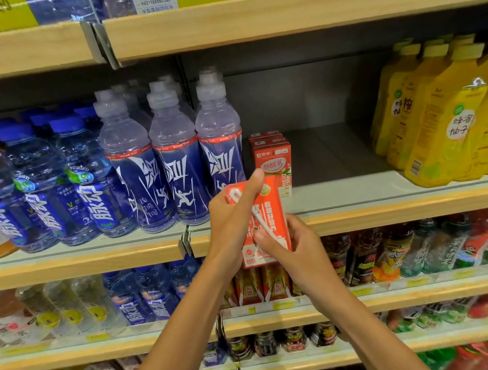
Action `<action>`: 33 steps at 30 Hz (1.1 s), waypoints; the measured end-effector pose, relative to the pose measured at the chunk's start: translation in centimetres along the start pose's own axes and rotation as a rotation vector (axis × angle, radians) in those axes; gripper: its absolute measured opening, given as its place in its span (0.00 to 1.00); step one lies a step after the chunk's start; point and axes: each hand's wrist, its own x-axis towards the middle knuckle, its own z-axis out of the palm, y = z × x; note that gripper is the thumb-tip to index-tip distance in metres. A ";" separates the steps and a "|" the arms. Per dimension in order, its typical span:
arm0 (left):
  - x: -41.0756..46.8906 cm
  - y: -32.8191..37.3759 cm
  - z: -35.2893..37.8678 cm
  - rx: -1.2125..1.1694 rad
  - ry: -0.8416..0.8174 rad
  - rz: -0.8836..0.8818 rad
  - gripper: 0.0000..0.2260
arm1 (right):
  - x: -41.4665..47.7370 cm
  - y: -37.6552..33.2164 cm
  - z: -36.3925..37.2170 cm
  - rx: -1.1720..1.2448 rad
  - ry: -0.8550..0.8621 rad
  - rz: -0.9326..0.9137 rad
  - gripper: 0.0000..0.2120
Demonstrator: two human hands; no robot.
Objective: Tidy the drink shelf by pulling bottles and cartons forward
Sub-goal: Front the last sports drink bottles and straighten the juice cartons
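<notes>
An orange-red drink carton (pixel 265 212) with a white straw on its side is held in front of the middle shelf's edge. My left hand (pixel 231 219) grips its upper left, thumb across the top. My right hand (pixel 284 240) holds its lower right, thumb pressing the face. Two more of the same cartons (pixel 273 157) stand one behind the other on the grey shelf (pixel 343 192), just right of three tall blue sports bottles (pixel 174 162). Yellow juice bottles (pixel 447 121) fill the shelf's right end.
A bare stretch of shelf lies between the cartons and the yellow bottles. Blue-capped bottles (pixel 43 181) crowd the left. Wrapped water packs (pixel 67 7) sit on the top shelf. Lower shelves (pixel 399 298) hold assorted bottles and cartons.
</notes>
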 end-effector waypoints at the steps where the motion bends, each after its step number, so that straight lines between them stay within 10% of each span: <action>1: 0.0 -0.2 0.0 0.029 -0.016 0.014 0.29 | 0.0 0.2 0.1 -0.010 0.020 -0.008 0.24; 14: -1.7 -1.0 1.4 0.334 0.000 0.162 0.28 | 0.2 1.7 0.8 -0.241 0.287 -0.199 0.23; 19: -1.0 -0.1 1.0 0.304 0.087 0.138 0.26 | 0.8 0.9 0.9 -0.284 0.172 -0.171 0.27; 28: 0.5 0.5 -1.7 0.083 -0.297 0.080 0.24 | 1.0 0.9 -1.8 0.092 -0.162 0.087 0.31; 33: 0.2 0.4 -1.0 0.152 -0.310 0.113 0.24 | 0.7 0.9 -1.1 0.054 -0.037 0.027 0.26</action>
